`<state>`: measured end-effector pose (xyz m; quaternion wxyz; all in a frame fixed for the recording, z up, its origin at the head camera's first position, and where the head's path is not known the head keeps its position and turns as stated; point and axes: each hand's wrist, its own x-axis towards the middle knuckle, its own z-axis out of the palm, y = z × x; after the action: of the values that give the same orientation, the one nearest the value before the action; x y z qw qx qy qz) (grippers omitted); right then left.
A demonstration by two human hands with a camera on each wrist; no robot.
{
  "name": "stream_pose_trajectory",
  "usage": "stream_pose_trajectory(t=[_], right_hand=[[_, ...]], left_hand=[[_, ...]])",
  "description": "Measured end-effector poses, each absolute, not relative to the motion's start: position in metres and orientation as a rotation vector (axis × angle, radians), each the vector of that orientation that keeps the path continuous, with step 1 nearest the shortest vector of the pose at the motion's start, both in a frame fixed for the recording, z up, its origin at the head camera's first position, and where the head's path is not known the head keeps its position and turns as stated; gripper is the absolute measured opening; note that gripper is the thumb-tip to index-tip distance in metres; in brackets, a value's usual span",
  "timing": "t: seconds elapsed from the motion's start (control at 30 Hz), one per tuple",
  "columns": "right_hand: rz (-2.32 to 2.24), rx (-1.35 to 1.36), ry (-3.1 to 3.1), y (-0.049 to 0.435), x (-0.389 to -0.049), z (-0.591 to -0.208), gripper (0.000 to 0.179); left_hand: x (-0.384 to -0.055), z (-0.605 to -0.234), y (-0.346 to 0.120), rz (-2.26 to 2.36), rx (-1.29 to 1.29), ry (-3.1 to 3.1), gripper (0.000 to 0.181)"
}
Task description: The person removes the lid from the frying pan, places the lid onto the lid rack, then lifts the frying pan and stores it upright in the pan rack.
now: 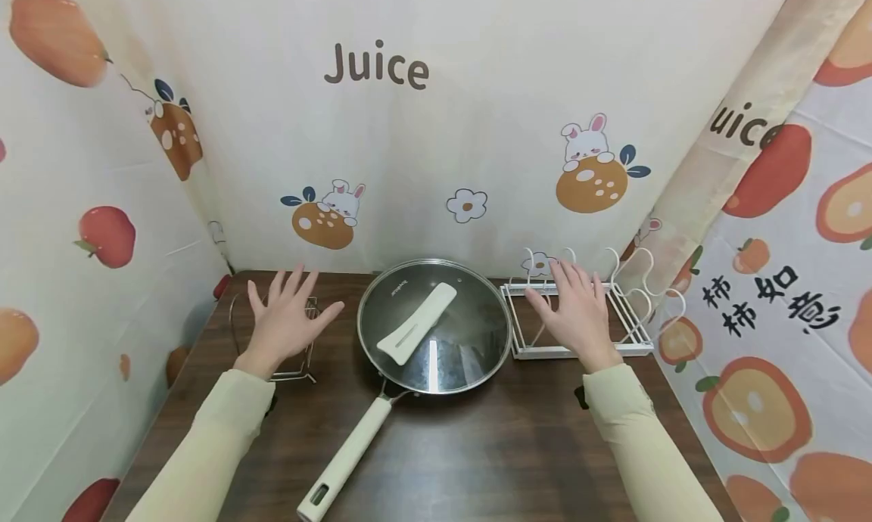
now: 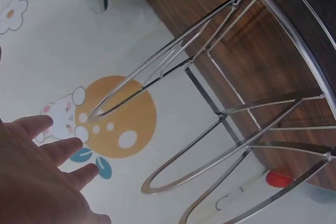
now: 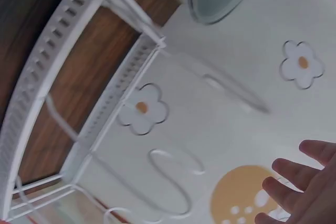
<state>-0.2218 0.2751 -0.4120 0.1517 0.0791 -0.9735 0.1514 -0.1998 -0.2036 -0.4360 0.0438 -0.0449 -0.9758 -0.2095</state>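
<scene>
Backdrop: printed cloth with fruit, rabbits and the word "Juice" hangs across the top and both sides of the head view, closing in a dark wooden surface (image 1: pixel 477 446) that fills the lower middle.
Left hand: my left hand (image 1: pixel 282 321) hovers at centre left with fingers spread and straight, holding nothing; it is over a steel wire rack (image 1: pixel 272 340), apparently not touching it.
Right hand: my right hand (image 1: pixel 579 310) is held the same way at centre right, fingers apart and empty, above a white wire rack (image 1: pixel 636 333) standing just right of the pan.
Pan: a steel pan (image 1: pixel 434 329) sits at the centre of the frame between my hands, near both but touched by neither; its cream handle (image 1: pixel 347 454) runs toward the lower left.
Lid: a glass lid (image 1: pixel 470 333) rests on the pan's rim, with a flat cream lid handle (image 1: pixel 417 323) lying across its top.
Handling: I judge the pan stiff and fairly heavy, best taken by the long handle; the lid looks smooth, breakable and liable to slide, so its cream handle is the place for my grip.
Racks: both look light and rigid, easy to lift by a wire.
</scene>
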Motion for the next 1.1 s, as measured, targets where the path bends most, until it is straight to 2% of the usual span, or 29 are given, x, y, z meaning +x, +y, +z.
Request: stream_pose_trajectory(t=[0.43,0.97,1.1], right_hand=[[0.625,0.362,-2.656,0.237,-0.186,-0.41,0.063],[0.891,0.373,-2.759,0.204,-0.146,-0.439,0.036],[0.934,0.374,-2.802,0.196,-0.139,-0.445,0.034]], left_hand=[[-0.178,-0.437,-0.212,-0.682,-0.174,-2.86,0.088],[-0.161,-0.438,-0.211,-0.739,-0.236,-2.835,0.085],[-0.158,-0.442,-0.211,-0.753,-0.291,-2.829,0.086]])
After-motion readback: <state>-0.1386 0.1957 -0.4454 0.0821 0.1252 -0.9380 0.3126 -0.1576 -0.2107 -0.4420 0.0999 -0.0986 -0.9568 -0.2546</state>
